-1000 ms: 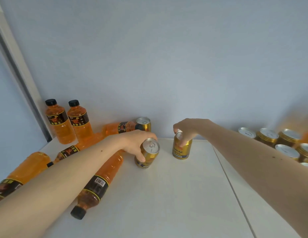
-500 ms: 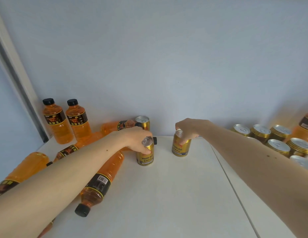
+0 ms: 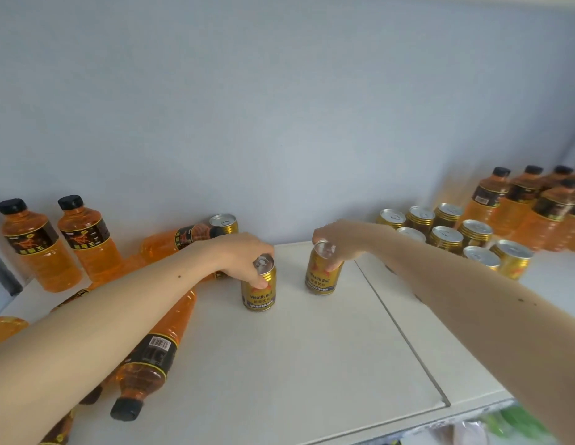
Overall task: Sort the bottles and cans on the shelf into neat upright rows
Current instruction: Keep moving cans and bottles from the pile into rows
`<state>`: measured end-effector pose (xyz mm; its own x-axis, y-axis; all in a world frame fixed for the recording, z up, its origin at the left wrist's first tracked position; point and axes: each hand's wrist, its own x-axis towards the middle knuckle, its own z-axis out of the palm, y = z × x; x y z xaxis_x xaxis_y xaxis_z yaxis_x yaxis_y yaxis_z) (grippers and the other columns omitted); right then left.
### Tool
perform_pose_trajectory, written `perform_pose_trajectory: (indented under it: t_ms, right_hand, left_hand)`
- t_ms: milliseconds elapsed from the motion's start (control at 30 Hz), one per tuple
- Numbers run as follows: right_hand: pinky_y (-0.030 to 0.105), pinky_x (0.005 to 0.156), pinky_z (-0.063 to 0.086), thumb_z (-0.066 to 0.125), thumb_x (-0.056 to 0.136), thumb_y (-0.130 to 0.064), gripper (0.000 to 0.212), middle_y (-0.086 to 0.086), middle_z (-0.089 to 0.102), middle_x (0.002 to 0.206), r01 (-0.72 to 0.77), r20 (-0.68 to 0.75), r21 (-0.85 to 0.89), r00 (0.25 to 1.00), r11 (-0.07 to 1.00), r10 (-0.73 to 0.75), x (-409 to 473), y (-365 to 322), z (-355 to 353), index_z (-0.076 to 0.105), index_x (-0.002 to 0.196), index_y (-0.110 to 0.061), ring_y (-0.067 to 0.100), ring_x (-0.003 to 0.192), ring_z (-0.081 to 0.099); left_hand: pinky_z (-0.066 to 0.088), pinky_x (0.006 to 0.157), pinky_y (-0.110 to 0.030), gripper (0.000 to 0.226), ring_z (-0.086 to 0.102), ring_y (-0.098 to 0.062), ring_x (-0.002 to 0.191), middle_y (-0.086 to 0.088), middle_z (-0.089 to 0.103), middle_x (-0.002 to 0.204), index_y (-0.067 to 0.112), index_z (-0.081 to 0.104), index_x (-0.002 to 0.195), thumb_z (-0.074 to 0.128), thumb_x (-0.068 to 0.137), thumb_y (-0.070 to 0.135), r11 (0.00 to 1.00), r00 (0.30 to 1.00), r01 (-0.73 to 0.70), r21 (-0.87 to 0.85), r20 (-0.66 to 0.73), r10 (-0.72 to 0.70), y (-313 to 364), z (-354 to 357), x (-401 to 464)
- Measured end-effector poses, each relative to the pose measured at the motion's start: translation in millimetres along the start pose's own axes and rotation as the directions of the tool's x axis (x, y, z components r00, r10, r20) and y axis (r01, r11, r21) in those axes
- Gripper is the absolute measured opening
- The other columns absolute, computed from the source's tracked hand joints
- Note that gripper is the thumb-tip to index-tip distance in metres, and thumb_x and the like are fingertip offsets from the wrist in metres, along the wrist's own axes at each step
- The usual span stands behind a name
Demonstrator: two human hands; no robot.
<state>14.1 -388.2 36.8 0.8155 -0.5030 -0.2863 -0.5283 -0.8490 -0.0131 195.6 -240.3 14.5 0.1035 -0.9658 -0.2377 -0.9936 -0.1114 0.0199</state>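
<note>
My left hand (image 3: 244, 255) grips the top of a gold can (image 3: 259, 292) that stands upright on the white shelf (image 3: 296, 358). A little to its right, my right hand (image 3: 337, 240) grips a second upright gold can (image 3: 321, 276) by its rim. Several gold cans (image 3: 446, 236) stand in rows at the right, with several upright orange bottles (image 3: 520, 203) behind them. At the left, two orange bottles (image 3: 55, 242) stand against the wall. Several orange bottles lie on their sides, one (image 3: 158, 348) under my left forearm. Another gold can (image 3: 223, 223) stands by the wall.
The grey back wall (image 3: 279, 123) runs close behind the cans. A seam (image 3: 398, 329) splits the shelf top into two panels. The shelf's front edge (image 3: 376, 428) is at the lower right, with blurred green and pale things below it.
My left hand has tipped its can from tilted to upright and set it on the shelf. My right hand stayed on its can. The view shifted, showing more bottles at the right.
</note>
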Motion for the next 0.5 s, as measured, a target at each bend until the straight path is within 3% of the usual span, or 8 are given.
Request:
perform_pose_trajectory:
  t_ms: [133, 267, 500]
  right_hand:
    - [0.031, 0.075, 0.04, 0.076, 0.078, -0.034, 0.066, 0.001, 0.053, 0.129, -0.032, -0.015, 0.02, 0.999, 0.999, 0.032, -34, 17, 7, 0.045, 0.135, -0.025, 0.018, 0.099, 0.047]
    - [0.032, 0.079, 0.041, 0.077, 0.077, -0.036, 0.068, 0.001, 0.054, 0.129, -0.095, -0.013, 0.039, 0.995, 0.995, 0.096, -73, 41, 16, 0.044, 0.136, -0.026, 0.019, 0.103, 0.049]
    - [0.037, 0.083, 0.051, 0.078, 0.074, -0.04, 0.066, 0.0, 0.058, 0.119, -0.197, 0.004, 0.065, 0.98, 0.978, 0.197, -144, 96, 26, 0.046, 0.131, -0.031, 0.021, 0.1, 0.055]
  left_hand:
    - [0.048, 0.076, -0.031, 0.058, 0.049, -0.015, 0.097, 0.004, 0.05, 0.106, 0.028, 0.05, 0.126, 0.069, 0.076, 0.053, 0.995, 0.995, -0.104, 0.009, -0.005, 0.104, 33, -8, 15]
    - [0.05, 0.085, -0.037, 0.059, 0.053, -0.02, 0.108, 0.0, 0.055, 0.118, 0.024, 0.051, 0.126, 0.069, 0.077, 0.052, 0.98, 0.981, -0.193, 0.039, 0.001, 0.194, 74, -14, 30]
    - [0.052, 0.083, -0.039, 0.058, 0.057, -0.021, 0.101, -0.002, 0.059, 0.114, 0.017, 0.055, 0.119, 0.072, 0.075, 0.051, 0.956, 0.958, -0.286, 0.069, -0.013, 0.287, 150, -25, 48]
